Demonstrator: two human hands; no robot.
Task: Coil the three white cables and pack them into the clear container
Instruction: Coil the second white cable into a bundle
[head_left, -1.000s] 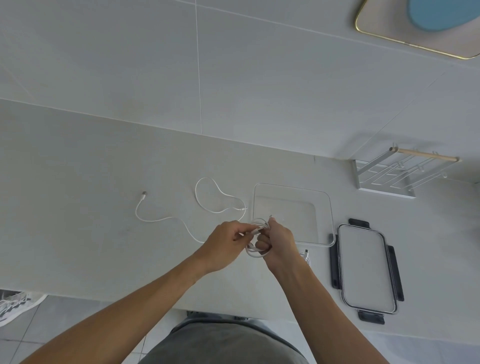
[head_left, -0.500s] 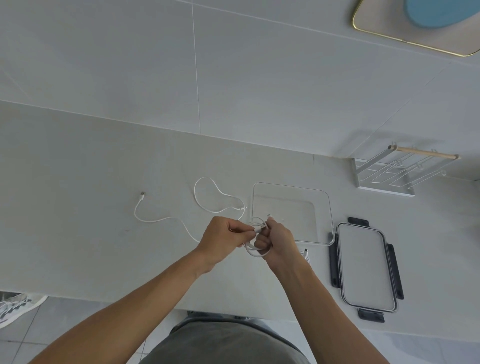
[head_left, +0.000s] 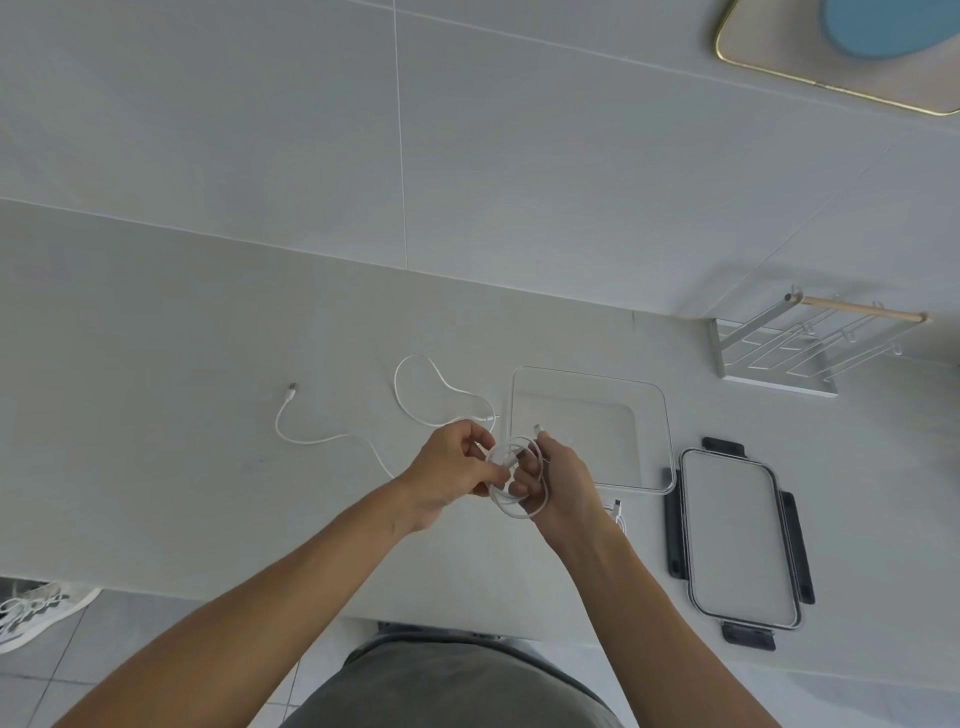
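Right now 1 white cable, the coiled cable (head_left: 517, 480), hangs as a small ring of loops between both hands above the counter (head_left: 156, 364), just near-left of the clear container (head_left: 667, 431). Curled right hand (head_left: 563, 480) fingers pass through the ring and grip it, a plug end poking up past them. Left hand (head_left: 449, 470) pinches the strands at the ring's left side. Further left, a loose cable (head_left: 322, 439) trails across the counter. Another cable end (head_left: 618, 512) lies by the right wrist. Right of the container rests its lid (head_left: 737, 535).
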